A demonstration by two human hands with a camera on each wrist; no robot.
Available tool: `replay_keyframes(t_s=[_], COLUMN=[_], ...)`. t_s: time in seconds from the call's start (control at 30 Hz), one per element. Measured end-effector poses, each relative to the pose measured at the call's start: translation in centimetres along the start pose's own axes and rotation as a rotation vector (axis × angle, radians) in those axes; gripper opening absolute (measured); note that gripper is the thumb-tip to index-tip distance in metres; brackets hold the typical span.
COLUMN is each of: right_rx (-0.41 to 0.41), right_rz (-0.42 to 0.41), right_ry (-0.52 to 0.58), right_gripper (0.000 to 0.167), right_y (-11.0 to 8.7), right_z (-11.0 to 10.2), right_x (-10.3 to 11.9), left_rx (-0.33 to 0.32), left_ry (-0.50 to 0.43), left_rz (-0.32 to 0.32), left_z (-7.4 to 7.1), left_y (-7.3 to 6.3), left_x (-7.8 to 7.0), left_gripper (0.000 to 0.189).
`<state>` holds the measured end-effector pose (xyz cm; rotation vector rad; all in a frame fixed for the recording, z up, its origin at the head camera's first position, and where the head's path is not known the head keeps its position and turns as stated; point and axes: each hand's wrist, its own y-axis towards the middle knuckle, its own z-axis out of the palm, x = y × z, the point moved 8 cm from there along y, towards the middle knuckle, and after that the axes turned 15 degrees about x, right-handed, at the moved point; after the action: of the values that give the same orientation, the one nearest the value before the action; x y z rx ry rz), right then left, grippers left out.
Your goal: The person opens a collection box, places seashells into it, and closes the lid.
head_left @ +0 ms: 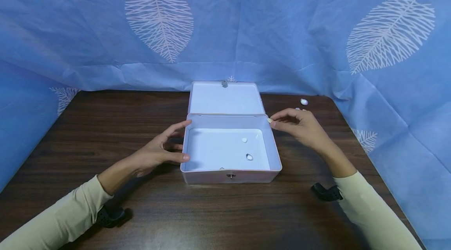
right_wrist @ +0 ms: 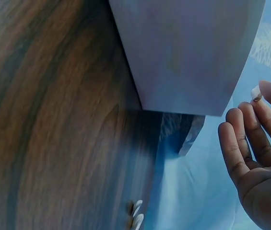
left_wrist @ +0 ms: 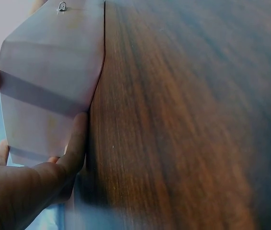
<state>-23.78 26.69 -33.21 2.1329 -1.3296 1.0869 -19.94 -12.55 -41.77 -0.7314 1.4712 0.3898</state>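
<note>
Blue leaf-print cloth (head_left: 260, 35) backs the brown table (head_left: 197, 214) beneath an open box (head_left: 208, 177).

Backdrop cloth (head_left: 229, 27): blue, printed with white leaves, their veins drawn in fine lines; large ones upper left of centre and upper right. Tabletop (head_left: 148, 214), lower half: dark brown with streaky wood grain, redder in your left wrist view. Box (head_left: 208, 177) at centre: white inside, faintly lilac-grey outside, with a silvery latch (head_left: 231, 175). Small pieces (head_left: 249, 157) inside, right of centre: white, one dark-edged. Piece (head_left: 269, 120) in your right hand (head_left: 299, 126): pale yellowish-white. Your sleeves (head_left: 56, 218), lower corners: plain cream; wrist units (head_left: 325, 192), black.
</note>
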Motion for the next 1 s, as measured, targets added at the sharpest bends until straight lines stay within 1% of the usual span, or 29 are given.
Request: replay_keyframes(t_s=[0.17, 0.37, 0.53, 0.63, 0.83, 1.0], right_rx=[0.017, 0.031, 0.02, 0.018, 0.045, 0.067], right_rz=[-0.006, -0.005, -0.026, -0.031, -0.046, -0.07], right_ry=[0.025, 0.014, -0.029, -0.035, -0.018, -0.034], right_gripper=[0.024, 0.023, 0.021, 0.02, 0.019, 0.016], right_y=[0.2, 0.4, 0.4, 0.4, 0.7, 1.1], right_z=[0.7, 1.3, 1.6, 1.7, 2.5, 3.4], right_x=[0.7, 1.2, 1.8, 2.2, 2.9, 3.3], left_rx=[-0.007, -0.003, 0.002, 0.014, 0.029, 0.033], left_ry=[0.0, -0.029, -0.045, -0.047, -0.064, -0.084], left_rz=[-0.018, -0.034, -0.035, -0.028, -0.029, -0.032], left_z=[-0.1, 0.0, -0.1, -0.1, -0.2, -0.2], left_y=[-0.1, -0.1, -0.1, -0.1, 0.0, 0.1], left_x=[0.2, 0.3, 0.2, 0.1, 0.2, 0.2], left_gripper=[0.106, 0.103, 0.1, 0.098, 0.097, 0.1])
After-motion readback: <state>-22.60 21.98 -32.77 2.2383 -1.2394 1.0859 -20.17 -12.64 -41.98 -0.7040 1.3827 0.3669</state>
